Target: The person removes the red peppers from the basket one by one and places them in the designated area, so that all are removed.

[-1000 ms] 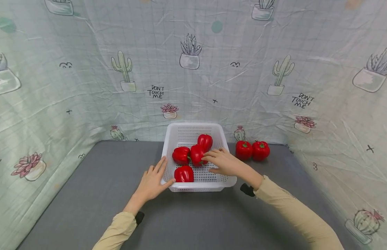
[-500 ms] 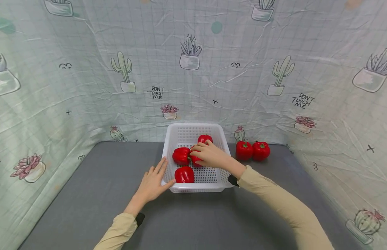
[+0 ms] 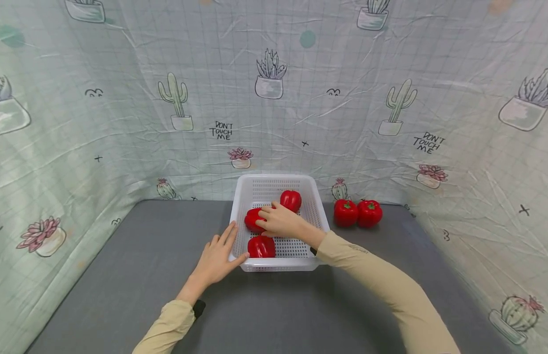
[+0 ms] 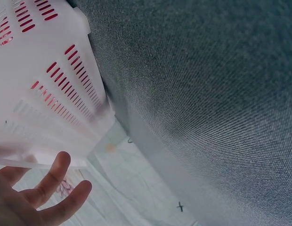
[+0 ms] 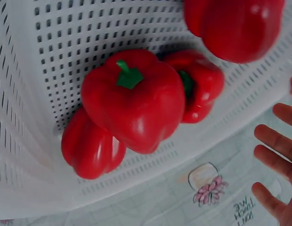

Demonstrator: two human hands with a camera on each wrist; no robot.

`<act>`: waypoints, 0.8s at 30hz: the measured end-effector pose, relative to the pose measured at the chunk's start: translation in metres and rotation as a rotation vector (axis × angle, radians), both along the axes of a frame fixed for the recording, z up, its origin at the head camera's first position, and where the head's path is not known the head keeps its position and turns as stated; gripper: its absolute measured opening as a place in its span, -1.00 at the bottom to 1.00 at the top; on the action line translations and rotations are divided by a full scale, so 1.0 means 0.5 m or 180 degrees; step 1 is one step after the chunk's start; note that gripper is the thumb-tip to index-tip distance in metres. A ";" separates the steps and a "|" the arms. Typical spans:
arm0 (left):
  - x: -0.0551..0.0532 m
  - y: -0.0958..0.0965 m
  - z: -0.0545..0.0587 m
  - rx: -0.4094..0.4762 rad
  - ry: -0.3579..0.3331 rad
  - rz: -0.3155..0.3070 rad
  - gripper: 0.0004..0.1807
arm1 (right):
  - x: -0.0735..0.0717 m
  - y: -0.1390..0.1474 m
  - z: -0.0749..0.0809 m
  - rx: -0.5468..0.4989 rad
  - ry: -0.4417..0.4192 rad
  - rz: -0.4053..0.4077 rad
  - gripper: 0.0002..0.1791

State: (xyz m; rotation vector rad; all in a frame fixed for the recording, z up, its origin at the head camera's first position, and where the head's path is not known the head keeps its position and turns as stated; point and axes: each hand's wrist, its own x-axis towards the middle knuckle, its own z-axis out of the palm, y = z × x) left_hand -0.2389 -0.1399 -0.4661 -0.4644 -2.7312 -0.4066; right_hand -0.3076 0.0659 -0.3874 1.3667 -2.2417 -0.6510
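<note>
Several red bell peppers lie in a white perforated plastic basket (image 3: 278,266): one near the front (image 3: 261,247), one at the back (image 3: 290,200), and a left pepper (image 3: 253,220). My right hand (image 3: 280,221) reaches in from the right, its fingers over the right side of the left pepper. It hides another pepper in the head view; in the right wrist view that bell pepper (image 5: 132,101) shows its green stem, and the spread fingers (image 5: 275,143) stand apart from it. My left hand (image 3: 214,255) rests on the basket's left front corner, fingers extended along the rim.
Two more red bell peppers, a nearer-left one (image 3: 346,213) and a right one (image 3: 369,213), stand side by side on the grey table (image 3: 274,314) right of the basket. A cactus-print cloth (image 3: 291,123) hangs behind and along both sides.
My right hand has moved left across the basket, from the right of the middle pepper to over it and the left pepper. The back pepper shows fully again. My left hand stays put.
</note>
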 end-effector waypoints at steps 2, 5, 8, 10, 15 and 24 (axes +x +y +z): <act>-0.001 0.001 0.000 0.0000 0.0001 0.0007 -0.12 | -0.007 -0.007 -0.008 0.0154 0.0106 0.0049 -0.48; -0.001 0.002 0.000 -0.0016 -0.0019 0.0020 -0.11 | -0.015 -0.014 -0.022 0.0374 0.0176 0.0174 -0.48; 0.000 0.004 0.000 -0.0024 -0.0043 0.0028 -0.11 | -0.018 -0.019 -0.034 0.0522 0.0143 0.0257 -0.47; 0.000 0.004 -0.001 -0.0028 -0.0046 0.0038 -0.11 | -0.018 -0.021 -0.040 0.0569 0.0070 0.0255 -0.45; 0.003 0.002 0.000 -0.0031 -0.0037 0.0036 -0.12 | -0.012 -0.025 -0.051 0.0586 -0.0097 0.0141 -0.40; 0.004 0.002 0.001 -0.0017 0.0002 0.0037 -0.13 | -0.008 -0.027 -0.060 0.0625 -0.0367 -0.0134 -0.29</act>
